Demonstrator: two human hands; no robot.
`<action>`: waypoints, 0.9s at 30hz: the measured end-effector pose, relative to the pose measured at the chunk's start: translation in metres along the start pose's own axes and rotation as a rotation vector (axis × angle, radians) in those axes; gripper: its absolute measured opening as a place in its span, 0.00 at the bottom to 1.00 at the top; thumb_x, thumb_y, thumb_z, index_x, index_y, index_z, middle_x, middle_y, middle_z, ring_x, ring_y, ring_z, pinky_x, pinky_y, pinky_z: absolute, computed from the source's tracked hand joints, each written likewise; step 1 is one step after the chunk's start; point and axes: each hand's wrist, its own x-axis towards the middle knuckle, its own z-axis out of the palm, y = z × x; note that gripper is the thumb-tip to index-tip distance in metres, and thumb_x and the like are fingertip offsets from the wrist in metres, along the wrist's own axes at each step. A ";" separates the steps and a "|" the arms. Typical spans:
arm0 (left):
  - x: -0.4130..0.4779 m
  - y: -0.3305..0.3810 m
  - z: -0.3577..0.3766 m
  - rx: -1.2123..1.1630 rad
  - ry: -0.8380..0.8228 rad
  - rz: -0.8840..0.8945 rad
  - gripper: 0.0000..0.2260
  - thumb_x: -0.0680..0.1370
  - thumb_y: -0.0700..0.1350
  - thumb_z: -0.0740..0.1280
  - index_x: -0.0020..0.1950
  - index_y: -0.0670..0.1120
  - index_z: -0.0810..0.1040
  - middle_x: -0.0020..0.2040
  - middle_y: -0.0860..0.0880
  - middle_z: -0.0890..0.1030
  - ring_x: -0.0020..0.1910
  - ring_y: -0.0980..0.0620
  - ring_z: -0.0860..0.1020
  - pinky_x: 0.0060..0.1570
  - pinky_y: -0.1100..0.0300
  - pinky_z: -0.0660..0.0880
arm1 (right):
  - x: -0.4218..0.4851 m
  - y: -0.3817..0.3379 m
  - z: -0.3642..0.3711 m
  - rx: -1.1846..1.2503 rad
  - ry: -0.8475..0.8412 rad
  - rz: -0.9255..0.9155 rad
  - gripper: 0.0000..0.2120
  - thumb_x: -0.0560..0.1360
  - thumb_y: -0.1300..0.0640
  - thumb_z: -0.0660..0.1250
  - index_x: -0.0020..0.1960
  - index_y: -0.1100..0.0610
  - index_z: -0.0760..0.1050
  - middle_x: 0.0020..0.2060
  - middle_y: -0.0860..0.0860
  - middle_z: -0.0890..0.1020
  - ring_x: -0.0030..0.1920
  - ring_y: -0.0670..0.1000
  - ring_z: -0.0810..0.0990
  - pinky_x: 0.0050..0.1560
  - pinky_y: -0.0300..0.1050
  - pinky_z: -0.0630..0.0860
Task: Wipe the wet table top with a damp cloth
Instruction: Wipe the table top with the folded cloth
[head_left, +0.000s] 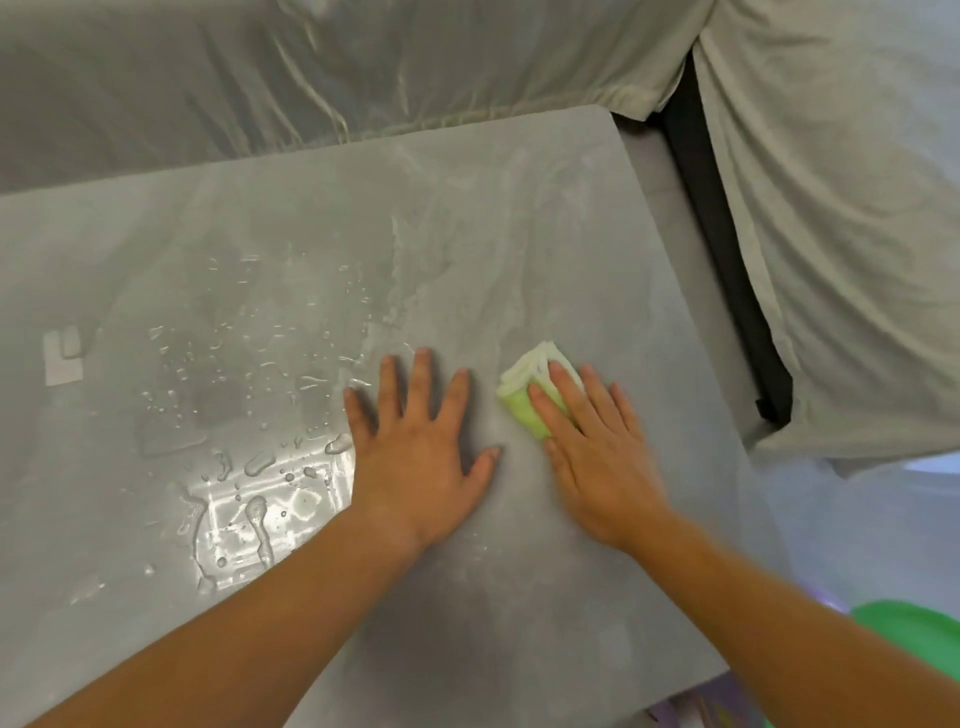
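Note:
A grey table top fills most of the view. Water drops and a shiny puddle lie on its left half. My right hand presses flat on a folded green and white cloth, whose far end sticks out past my fingers. My left hand rests flat on the table with fingers spread, just left of the cloth and at the right edge of the wet patch. It holds nothing. Streaky smears mark the table beyond my hands.
A white L-shaped mark sits on the table at far left. Pale draped sheets hang behind and to the right, with a dark gap beside the table's right edge. A green object shows at bottom right.

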 end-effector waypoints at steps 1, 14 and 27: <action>0.000 0.005 0.003 0.022 -0.018 0.006 0.36 0.76 0.71 0.49 0.79 0.56 0.45 0.80 0.46 0.39 0.77 0.38 0.35 0.71 0.31 0.42 | 0.009 0.013 -0.002 -0.011 0.005 0.007 0.26 0.83 0.49 0.48 0.80 0.46 0.51 0.81 0.48 0.51 0.80 0.58 0.51 0.78 0.61 0.50; 0.003 0.016 0.015 0.070 0.029 -0.053 0.34 0.75 0.70 0.50 0.77 0.54 0.57 0.81 0.44 0.51 0.78 0.36 0.45 0.71 0.30 0.50 | 0.003 0.063 -0.010 0.070 0.070 0.292 0.27 0.82 0.47 0.44 0.81 0.46 0.48 0.82 0.50 0.50 0.80 0.59 0.50 0.79 0.60 0.47; -0.015 0.024 0.022 0.037 0.093 -0.101 0.33 0.77 0.68 0.49 0.78 0.52 0.58 0.81 0.43 0.50 0.79 0.40 0.43 0.73 0.33 0.45 | -0.048 0.050 0.008 0.029 0.122 0.222 0.28 0.82 0.49 0.50 0.81 0.50 0.52 0.81 0.53 0.52 0.80 0.61 0.52 0.78 0.60 0.53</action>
